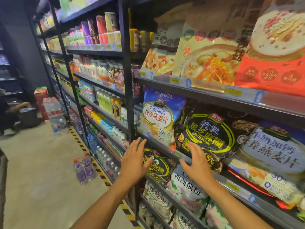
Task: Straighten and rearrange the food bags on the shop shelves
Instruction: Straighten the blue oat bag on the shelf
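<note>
Food bags fill the black shop shelves on the right. On the middle shelf a blue oatmeal bag (160, 116) stands upright beside a black sesame bag (208, 134) that leans to the left, and a grey-blue oatmeal bag (272, 154) lies tilted at the far right. One shelf lower sit a smaller black sesame bag (160, 166) and a pale lotus-root powder bag (186, 189). My left hand (134, 161) hovers with fingers spread in front of the smaller black bag. My right hand (198, 161), fingers apart, is at the shelf rail (173, 153) below the leaning black bag. Neither hand holds anything.
Large soup-mix bags (209, 61) line the upper shelf. Drink bottles (107, 103) fill the shelves to the left. Water bottle packs (84, 167) stand on the floor by yellow-black hazard tape (99, 171), and more cases (54, 111) are stacked down the aisle.
</note>
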### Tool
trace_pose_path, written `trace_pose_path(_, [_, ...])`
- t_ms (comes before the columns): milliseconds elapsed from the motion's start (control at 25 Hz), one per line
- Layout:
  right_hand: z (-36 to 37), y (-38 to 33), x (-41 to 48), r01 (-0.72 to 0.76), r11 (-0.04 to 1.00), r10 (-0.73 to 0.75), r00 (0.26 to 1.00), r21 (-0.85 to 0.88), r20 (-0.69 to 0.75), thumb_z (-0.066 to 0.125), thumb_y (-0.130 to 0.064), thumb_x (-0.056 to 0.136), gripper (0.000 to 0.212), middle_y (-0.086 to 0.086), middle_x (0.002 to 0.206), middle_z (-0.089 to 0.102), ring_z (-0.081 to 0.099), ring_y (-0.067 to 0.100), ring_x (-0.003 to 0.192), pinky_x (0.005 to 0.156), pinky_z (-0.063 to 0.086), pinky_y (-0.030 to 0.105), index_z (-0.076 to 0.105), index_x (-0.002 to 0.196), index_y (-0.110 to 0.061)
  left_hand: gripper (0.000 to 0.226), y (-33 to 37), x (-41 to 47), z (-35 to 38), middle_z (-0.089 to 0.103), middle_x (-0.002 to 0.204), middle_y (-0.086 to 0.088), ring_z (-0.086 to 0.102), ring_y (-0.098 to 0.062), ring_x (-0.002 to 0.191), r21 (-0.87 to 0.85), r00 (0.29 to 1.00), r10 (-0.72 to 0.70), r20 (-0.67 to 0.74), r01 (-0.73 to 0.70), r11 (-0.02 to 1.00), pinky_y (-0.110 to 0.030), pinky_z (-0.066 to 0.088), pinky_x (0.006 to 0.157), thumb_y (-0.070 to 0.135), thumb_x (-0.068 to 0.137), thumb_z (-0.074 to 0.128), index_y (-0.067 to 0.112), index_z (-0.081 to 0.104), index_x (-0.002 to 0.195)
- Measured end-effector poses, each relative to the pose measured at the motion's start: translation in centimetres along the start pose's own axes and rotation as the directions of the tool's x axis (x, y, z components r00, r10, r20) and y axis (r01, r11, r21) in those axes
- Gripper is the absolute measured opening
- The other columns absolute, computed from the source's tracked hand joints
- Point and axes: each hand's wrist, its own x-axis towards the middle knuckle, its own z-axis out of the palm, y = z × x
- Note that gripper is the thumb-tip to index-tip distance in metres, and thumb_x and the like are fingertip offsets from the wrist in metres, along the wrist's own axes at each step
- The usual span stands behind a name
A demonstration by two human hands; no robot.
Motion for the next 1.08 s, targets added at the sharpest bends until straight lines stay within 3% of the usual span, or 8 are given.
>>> trace_pose_path(160, [2.5, -2.6, 2.9, -0.08, 0.996, 0.081, 0.996, 0.029, -0.036, 0.069, -0.037, 0.094, 0.067, -0.004, 0.152, 0.04, 0.041, 0.015, 0.14, 0.117, 0.039, 0.04, 0.039, 0.152, -0.021, 0.083, -3.4, 6.4, -0.8, 0.022, 0.171, -0.001, 0.022, -0.024, 0.157, -0.129, 0.999, 0.04, 0.02, -0.037, 0.991, -0.048, 0.032, 0.124, 0.058, 0.098, 0.058, 0.021, 0.023, 0.163])
trace_pose_path(400, [4.6, -3.3, 6.3, -0.177, 0.983, 0.18, 0.982, 0.046, -0.052, 0.071, -0.048, 0.093, 0.073, -0.007, 0.148, 0.041, 0.042, 0.009, 0.136, 0.111, 0.034, 0.024, 0.038, 0.152, -0.02, 0.084, -5.3, 14.0, -0.3, 0.026, 0.169, -0.002, 0.022, -0.022, 0.156, -0.337, 0.995, 0.097, 0.032, -0.08, 0.938, -0.049, 0.029, 0.125, 0.057, 0.097, 0.059, 0.02, 0.022, 0.163])
trace_pose_path(520, [4.9, -2.7, 8.3, -0.217, 0.973, 0.22, 0.974, 0.074, -0.049, 0.074, -0.044, 0.091, 0.077, -0.006, 0.15, 0.041, 0.041, 0.012, 0.139, 0.114, 0.037, 0.031, 0.036, 0.153, -0.021, 0.082, -5.7, 17.8, 1.2, 0.032, 0.167, -0.004, 0.029, -0.024, 0.154, -0.462, 0.993, 0.078, 0.089, -0.028, 0.886, -0.05, 0.031, 0.124, 0.054, 0.098, 0.061, 0.018, 0.025, 0.162])
trace_pose_path(680, [5.5, -2.0, 11.3, -0.259, 0.963, 0.264, 0.963, 0.069, -0.063, 0.074, -0.034, 0.092, 0.079, -0.003, 0.157, 0.038, 0.04, 0.015, 0.145, 0.118, 0.037, 0.034, 0.032, 0.157, -0.02, 0.061, -5.9, 22.5, 2.8, 0.048, 0.146, -0.001, 0.048, -0.024, 0.14, -0.611, 0.993, -0.005, 0.115, 0.075, 0.788, -0.048, 0.043, 0.116, 0.045, 0.099, 0.064, 0.022, 0.042, 0.151])
trace_pose_path(800, [6.6, -1.8, 13.1, -0.311, 0.945, 0.319, 0.945, 0.102, -0.073, 0.077, -0.032, 0.089, 0.083, -0.002, 0.157, 0.04, 0.042, 0.016, 0.144, 0.118, 0.04, 0.036, 0.032, 0.158, -0.02, 0.05, -6.6, 25.5, 4.2, 0.052, 0.132, 0.001, 0.053, -0.025, 0.131, -0.621, 0.996, -0.036, 0.078, 0.077, 0.78, -0.052, 0.047, 0.111, 0.043, 0.099, 0.064, 0.023, 0.049, 0.142])
trace_pose_path(880, [7.3, -2.0, 14.0, -0.348, 0.931, 0.357, 0.931, 0.107, -0.082, 0.077, -0.032, 0.087, 0.085, -0.001, 0.158, 0.043, 0.044, 0.015, 0.143, 0.118, 0.04, 0.036, 0.032, 0.158, -0.019, 0.058, -7.2, 27.2, 4.9, 0.052, 0.137, -0.003, 0.052, -0.026, 0.132, -0.641, 0.997, -0.049, 0.066, 0.08, 0.763, -0.054, 0.047, 0.111, 0.05, 0.096, 0.062, 0.02, 0.048, 0.144])
trace_pose_path(1000, [8.1, -2.9, 14.6, -0.421, 0.902, 0.429, 0.9, 0.096, -0.079, 0.077, -0.032, 0.085, 0.086, 0.0, 0.156, 0.047, 0.048, 0.017, 0.141, 0.114, 0.042, 0.034, 0.033, 0.158, -0.017, 0.088, -7.6, 29.0, 5.6, 0.043, 0.158, -0.011, 0.044, -0.031, 0.144, -0.681, 0.992, -0.098, 0.082, 0.127, 0.722, -0.057, 0.041, 0.116, 0.068, 0.091, 0.059, 0.017, 0.031, 0.158])
trace_pose_path(1080, [8.7, -3.9, 15.0, -0.474, 0.874, 0.482, 0.873, 0.111, -0.07, 0.078, -0.027, 0.085, 0.081, -0.005, 0.146, 0.055, 0.055, 0.015, 0.131, 0.099, 0.049, 0.024, 0.037, 0.154, -0.019, 0.092, -8.0, 30.0, 5.9, 0.032, 0.167, -0.011, 0.036, -0.031, 0.151, -0.701, 0.987, -0.102, 0.124, 0.159, 0.695, -0.055, 0.036, 0.12, 0.064, 0.094, 0.059, 0.016, 0.02, 0.163])
